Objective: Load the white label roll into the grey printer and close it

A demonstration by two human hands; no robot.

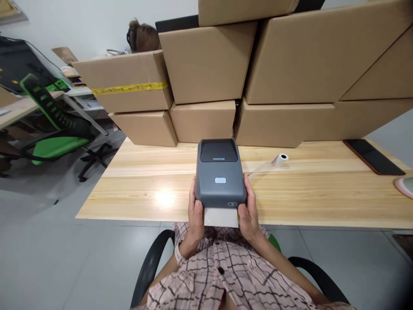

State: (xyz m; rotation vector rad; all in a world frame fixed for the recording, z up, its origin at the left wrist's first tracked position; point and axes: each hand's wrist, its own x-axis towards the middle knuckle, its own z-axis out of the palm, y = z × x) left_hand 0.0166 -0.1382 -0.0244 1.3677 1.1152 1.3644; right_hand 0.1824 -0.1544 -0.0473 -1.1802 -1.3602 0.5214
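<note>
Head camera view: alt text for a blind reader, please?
Someone's left hand and right hand hold a gray printer, a white strip protruding from its near end. On the wooden table, a white roll sits to the right, cardboard boxes behind.

6 o'clock: left hand and right hand, some fingers hidden by the printer. Lid lettering too small to read. 10 o'clock: print on yellow tape illegible. 11 o'clock: another person's head, body hidden behind cartons. 1 o'clock: top carton cut by upper edge. 3 o'clock: pink-rimmed object cropped at right edge, unidentifiable.
</note>
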